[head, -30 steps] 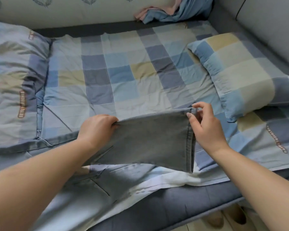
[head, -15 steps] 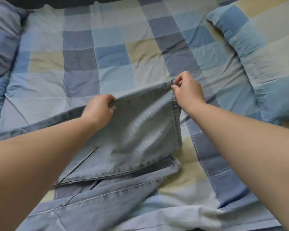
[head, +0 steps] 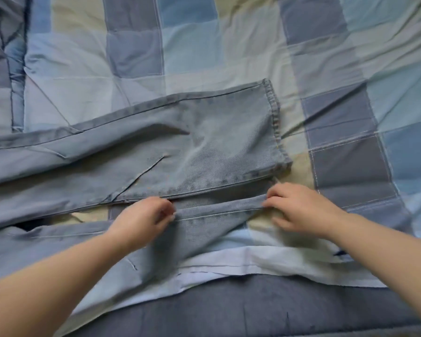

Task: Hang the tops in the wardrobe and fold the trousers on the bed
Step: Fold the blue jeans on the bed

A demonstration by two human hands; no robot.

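Both hands pinch the nearer leg of the pale blue denim trousers [head: 204, 132]: left hand [head: 141, 220] and right hand [head: 299, 210] fingers curled on its top edge, on the checked blue bed quilt [head: 131, 45]

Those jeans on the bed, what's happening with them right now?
A person is laying out light blue jeans on the checked bedspread. One leg lies flat, its hem to the right. The left hand and right hand each pinch the upper edge of the nearer leg, just below the flat one. No fold has been made yet.
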